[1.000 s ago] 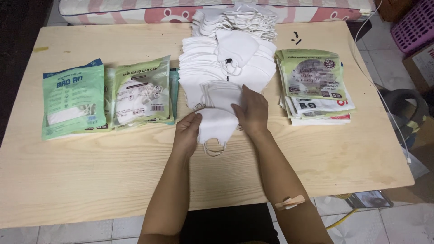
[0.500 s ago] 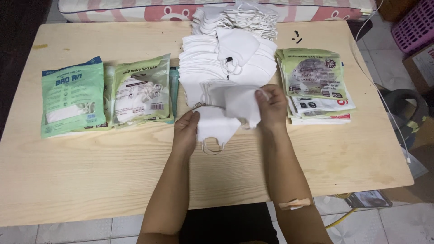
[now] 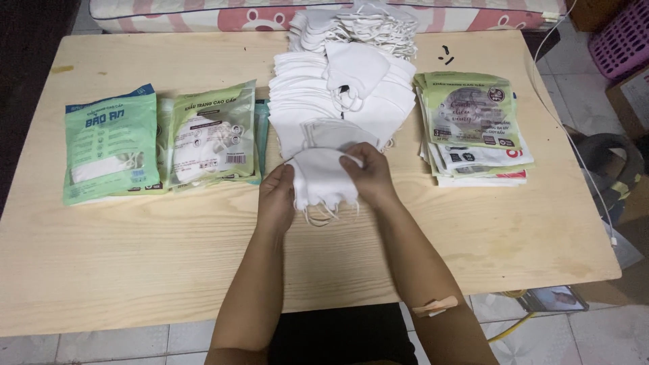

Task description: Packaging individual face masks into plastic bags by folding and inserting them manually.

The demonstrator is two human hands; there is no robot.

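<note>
A small stack of folded masks (image 3: 319, 179) was held between the left hand (image 3: 277, 199) and the right hand (image 3: 370, 174), above the table (image 3: 135, 270) near its front middle. Directly behind it, a large pile of masks (image 3: 345, 81) was spread. To the left, two filled packets (image 3: 162, 142) were laid side by side. To the right, a stack of flat packets (image 3: 473, 128) was placed.

Light wood bench (image 3: 101, 270) on pale tiled floor (image 3: 588, 338). Pink-patterned mattress edge (image 3: 203, 13) behind it. Purple plastic basket (image 3: 622, 34) and cardboard box (image 3: 632, 94) at right. Even, soft light.
</note>
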